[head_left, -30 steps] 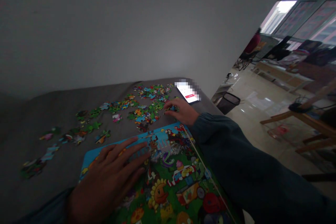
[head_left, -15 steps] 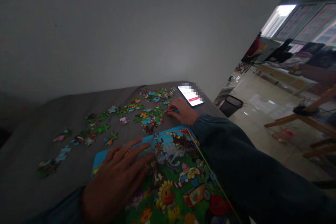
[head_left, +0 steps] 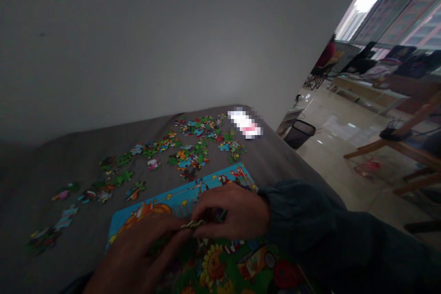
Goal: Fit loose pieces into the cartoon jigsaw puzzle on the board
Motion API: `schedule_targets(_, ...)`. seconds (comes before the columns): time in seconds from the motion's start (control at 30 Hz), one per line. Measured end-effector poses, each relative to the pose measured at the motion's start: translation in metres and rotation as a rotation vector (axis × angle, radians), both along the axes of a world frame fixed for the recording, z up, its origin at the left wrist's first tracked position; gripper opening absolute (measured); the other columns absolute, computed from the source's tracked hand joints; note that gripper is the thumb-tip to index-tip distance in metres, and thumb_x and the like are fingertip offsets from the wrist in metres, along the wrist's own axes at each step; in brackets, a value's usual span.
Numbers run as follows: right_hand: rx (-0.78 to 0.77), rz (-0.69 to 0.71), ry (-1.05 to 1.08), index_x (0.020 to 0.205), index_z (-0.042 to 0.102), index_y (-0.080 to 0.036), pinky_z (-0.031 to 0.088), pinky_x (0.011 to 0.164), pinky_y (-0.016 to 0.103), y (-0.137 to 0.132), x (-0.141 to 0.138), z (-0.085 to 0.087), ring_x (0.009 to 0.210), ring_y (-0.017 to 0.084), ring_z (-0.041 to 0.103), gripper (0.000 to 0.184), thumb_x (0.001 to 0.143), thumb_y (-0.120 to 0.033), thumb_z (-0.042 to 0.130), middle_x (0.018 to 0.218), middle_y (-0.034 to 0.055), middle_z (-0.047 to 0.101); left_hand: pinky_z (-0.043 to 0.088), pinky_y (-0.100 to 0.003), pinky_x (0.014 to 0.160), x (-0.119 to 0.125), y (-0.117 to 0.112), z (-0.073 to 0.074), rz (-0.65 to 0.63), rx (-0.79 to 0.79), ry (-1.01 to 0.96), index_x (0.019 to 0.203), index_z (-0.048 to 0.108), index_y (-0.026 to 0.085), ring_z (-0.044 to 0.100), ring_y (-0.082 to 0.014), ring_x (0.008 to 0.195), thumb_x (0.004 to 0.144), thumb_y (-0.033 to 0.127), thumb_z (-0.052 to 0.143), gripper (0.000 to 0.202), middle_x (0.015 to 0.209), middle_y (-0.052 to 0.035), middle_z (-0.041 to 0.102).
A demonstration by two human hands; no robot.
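Over the colourful cartoon picture board (head_left: 119, 223), my two hands meet at a small jigsaw piece (head_left: 193, 224) seen nearly edge-on. My right hand (head_left: 237, 211) pinches it between thumb and index finger. From the other side, the fingertips of my left hand (head_left: 143, 250) close on the piece too. Whether it is one piece or two joined is too dark to tell. Both hands hide the middle of the board. Beyond its far edge lie several loose jigsaw pieces (head_left: 191, 156), some overlapping, on the grey cloth.
A lit phone (head_left: 245, 124) lies on the grey cloth (head_left: 82, 165) at the far right corner. Behind stands a pale wall (head_left: 155, 55). A black mesh bin (head_left: 300, 134) and a wooden chair (head_left: 396, 151) are on the floor to the right.
My right hand has come back from the loose pieces with a jigsaw piece, to above the board. My left hand, earlier spread on the board, now closes on the piece.
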State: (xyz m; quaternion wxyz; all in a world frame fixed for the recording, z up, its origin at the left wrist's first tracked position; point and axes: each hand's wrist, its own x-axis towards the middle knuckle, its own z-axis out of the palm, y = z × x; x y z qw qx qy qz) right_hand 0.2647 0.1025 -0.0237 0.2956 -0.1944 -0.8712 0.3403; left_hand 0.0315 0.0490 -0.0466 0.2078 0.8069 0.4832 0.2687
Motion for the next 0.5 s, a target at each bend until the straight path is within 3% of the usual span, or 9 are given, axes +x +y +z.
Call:
schedule_targets(0.23, 0.035, -0.01, -0.084, 0.109, 0.068, -0.017, 0.055, 0.081, 0.027, 0.001, 0.003, 0.006, 0.086, 0.015, 0.071, 0.02, 0.095, -0.026, 0.057, 0.097, 0.0072, 0.076, 0.056, -0.017, 0.061, -0.002, 0.005, 0.002, 0.052, 0.089, 0.023, 0.092, 0.07, 0.03, 0.072, -0.0141, 0.065, 0.094, 0.061, 0.053, 0.035, 0.081, 0.0043, 0.077)
schedule_targets(0.5, 0.141, -0.022, -0.041, 0.106, 0.069, -0.018, 0.054, 0.081, 0.027, 0.003, 0.002, -0.003, 0.086, 0.015, 0.07, 0.023, 0.099, -0.034, 0.055, 0.093, 0.0065, 0.076, 0.054, -0.016, 0.055, 0.001, 0.007, 0.011, 0.101, 0.027, -0.064, 0.081, 0.07, 0.03, 0.071, -0.0148, 0.065, 0.088, 0.058, 0.062, 0.03, 0.078, 0.0055, 0.076)
